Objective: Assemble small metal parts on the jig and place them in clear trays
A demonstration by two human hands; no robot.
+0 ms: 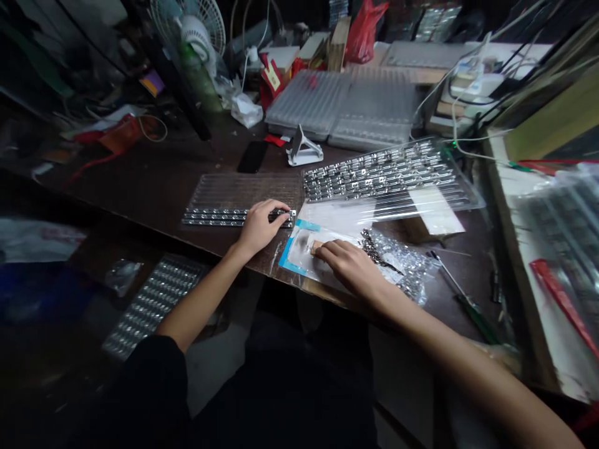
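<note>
My left hand (264, 223) rests on the right end of a clear grooved tray (243, 187), where rows of small metal parts (215, 217) lie along the front. Its thumb and fingers bend round the parts at that end; whether it grips one is hidden. My right hand (349, 265) is closed, its fingertips at a small tan piece (316, 247) over a blue-edged sheet (292, 265). Dark small parts (374, 249) and a clear bag of shiny parts (414, 271) lie beside it. Behind, a larger clear tray (384, 178) holds many metal parts.
A black phone (253, 156) and white stand (304, 149) sit behind the trays. Stacked clear trays (341, 106) and a fan (194, 28) are at the back. A green-handled screwdriver (477, 318) lies right. Another filled tray (154, 302) sits below the table's left edge.
</note>
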